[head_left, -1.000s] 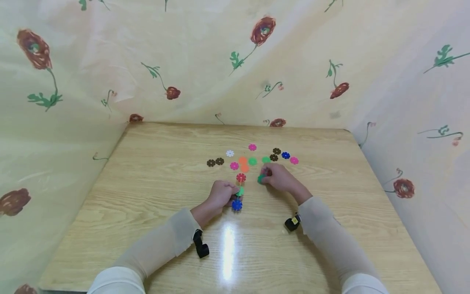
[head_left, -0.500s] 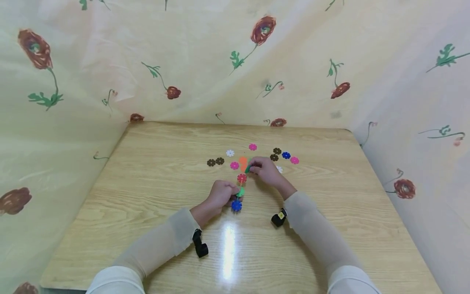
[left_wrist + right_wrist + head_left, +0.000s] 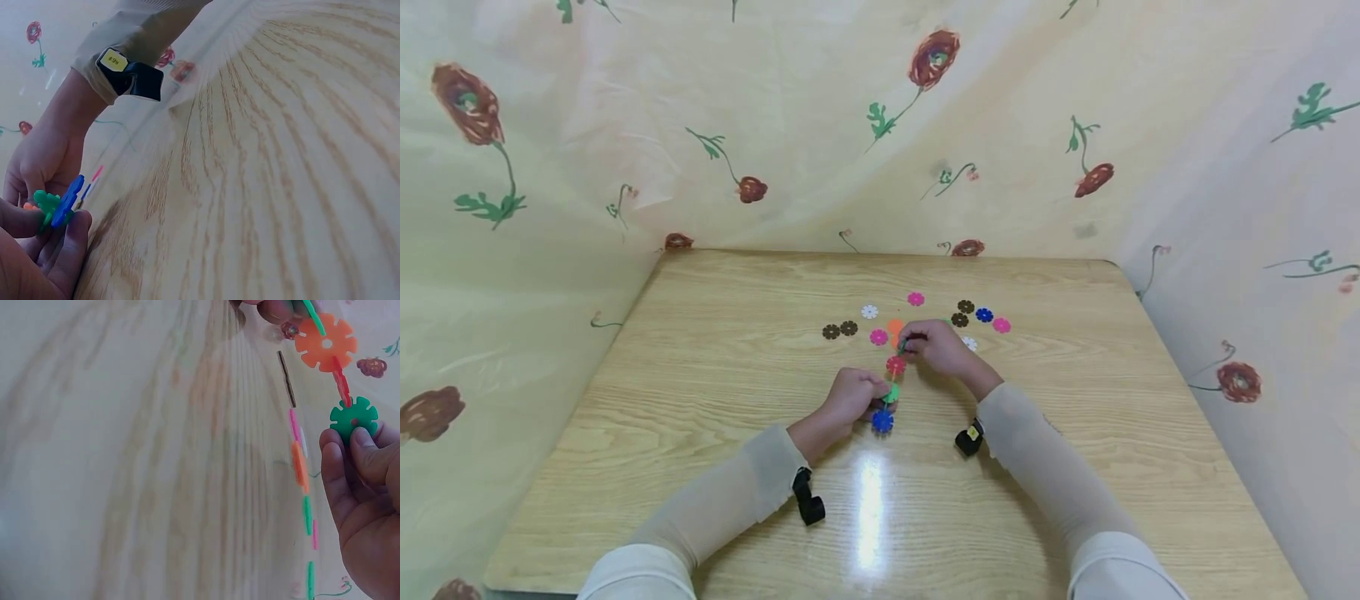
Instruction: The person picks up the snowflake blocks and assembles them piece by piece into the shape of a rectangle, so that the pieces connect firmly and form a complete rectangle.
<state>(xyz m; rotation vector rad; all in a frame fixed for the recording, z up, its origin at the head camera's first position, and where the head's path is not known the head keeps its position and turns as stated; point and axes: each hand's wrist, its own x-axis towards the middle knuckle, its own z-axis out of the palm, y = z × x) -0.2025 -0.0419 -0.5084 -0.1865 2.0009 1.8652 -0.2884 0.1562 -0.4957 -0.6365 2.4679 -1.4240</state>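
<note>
Floral sheeting (image 3: 820,108) backs the wood-grain table (image 3: 715,358) bearing notched discs (image 3: 916,299).

Booth-like indoor workspace, wood-grain table (image 3: 700,358), flower-printed sheeting (image 3: 820,100) on three sides

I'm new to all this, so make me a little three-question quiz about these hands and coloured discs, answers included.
1. What does the right hand pinch, and what colour is it?
2. True or false: the left hand is holding nothing.
3. In the head view, which disc of the chain sits lowest in the picture: a) red, b) light green, c) blue?

Key:
1. A dark green disc.
2. False; it holds the chain.
3. c, the blue disc.
</note>
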